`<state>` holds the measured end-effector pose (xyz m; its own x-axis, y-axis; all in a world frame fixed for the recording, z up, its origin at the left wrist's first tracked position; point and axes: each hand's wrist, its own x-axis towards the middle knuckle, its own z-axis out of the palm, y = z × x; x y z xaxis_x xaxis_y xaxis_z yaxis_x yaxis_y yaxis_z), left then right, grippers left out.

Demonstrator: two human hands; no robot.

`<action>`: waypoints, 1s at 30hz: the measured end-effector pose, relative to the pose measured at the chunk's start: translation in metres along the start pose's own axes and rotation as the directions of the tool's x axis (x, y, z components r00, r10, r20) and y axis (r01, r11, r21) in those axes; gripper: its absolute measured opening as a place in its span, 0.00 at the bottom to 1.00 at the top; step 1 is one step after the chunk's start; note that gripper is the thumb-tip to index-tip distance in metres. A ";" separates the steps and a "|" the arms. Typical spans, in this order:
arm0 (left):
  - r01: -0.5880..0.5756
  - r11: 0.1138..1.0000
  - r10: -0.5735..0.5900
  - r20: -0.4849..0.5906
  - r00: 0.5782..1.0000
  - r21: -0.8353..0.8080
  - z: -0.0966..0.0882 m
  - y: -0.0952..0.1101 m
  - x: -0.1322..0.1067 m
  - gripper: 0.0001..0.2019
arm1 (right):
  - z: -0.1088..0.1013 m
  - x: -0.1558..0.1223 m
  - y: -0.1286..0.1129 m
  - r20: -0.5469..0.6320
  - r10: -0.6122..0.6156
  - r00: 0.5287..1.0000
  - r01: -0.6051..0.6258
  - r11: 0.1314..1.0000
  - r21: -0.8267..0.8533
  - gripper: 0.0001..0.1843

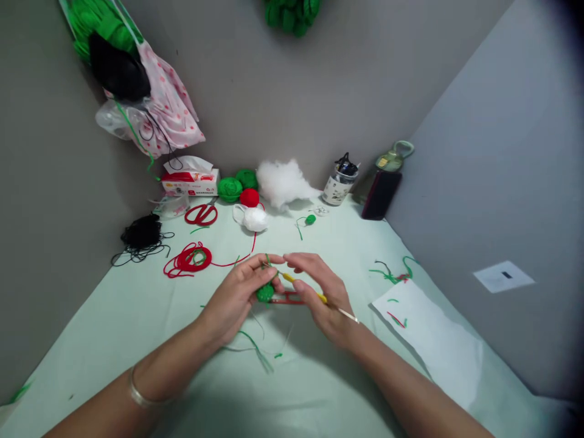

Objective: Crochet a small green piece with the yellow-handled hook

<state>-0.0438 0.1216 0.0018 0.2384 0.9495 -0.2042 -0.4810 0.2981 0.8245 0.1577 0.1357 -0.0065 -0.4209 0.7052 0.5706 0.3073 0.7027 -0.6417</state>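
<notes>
Pinched in my left hand (241, 289) is a small green crochet piece (265, 293), with green yarn running up over the index finger. My right hand (323, 298) is closed around a crochet hook (323, 298) with a yellow grip; its tip meets the work near my left fingertips. A flat red item (292, 297) with openings lies on the table just behind and below the hands, partly hidden by them. Loose green and white yarn ends (258, 350) are scattered on the cloth in front of my left hand.
Red-handled scissors (201, 215), a red yarn coil (194, 258), black yarn (142, 231), green yarn balls (230, 190), a red ball (249, 198), white yarn (255, 219) and stuffing (285, 182) lie behind. A jar (338, 185), phone (382, 194) and paper (433, 340) are rightward.
</notes>
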 end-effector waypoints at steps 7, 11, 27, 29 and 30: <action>0.095 0.989 -0.097 0.015 0.995 0.111 -0.006 -0.013 0.008 0.14 | -0.001 0.005 0.024 0.033 -0.288 0.957 0.258 0.794 -0.550 0.26; 0.104 0.983 -0.108 0.014 0.994 0.150 -0.010 -0.013 0.012 0.18 | -0.004 0.011 0.032 0.042 -0.268 0.962 0.236 0.753 -0.614 0.24; 0.168 0.955 -0.163 -0.042 0.986 0.243 -0.008 -0.020 0.011 0.11 | -0.063 0.019 0.051 -0.389 0.325 0.862 -0.433 0.872 -0.229 0.18; 0.165 0.949 -0.164 -0.024 0.986 0.267 -0.007 -0.020 0.012 0.11 | -0.046 0.018 0.027 -0.083 0.543 0.836 -0.537 0.839 0.084 0.20; 0.152 0.947 -0.153 -0.019 0.988 0.282 -0.007 -0.020 0.012 0.11 | -0.037 0.018 0.017 0.100 0.597 0.796 -0.604 0.777 0.175 0.22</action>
<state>-0.0371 0.1273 -0.0212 0.2932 0.8944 -0.3378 -0.1813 0.3989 0.8989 0.1869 0.1635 0.0117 -0.2370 0.9713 0.0202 0.3442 0.1034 -0.9332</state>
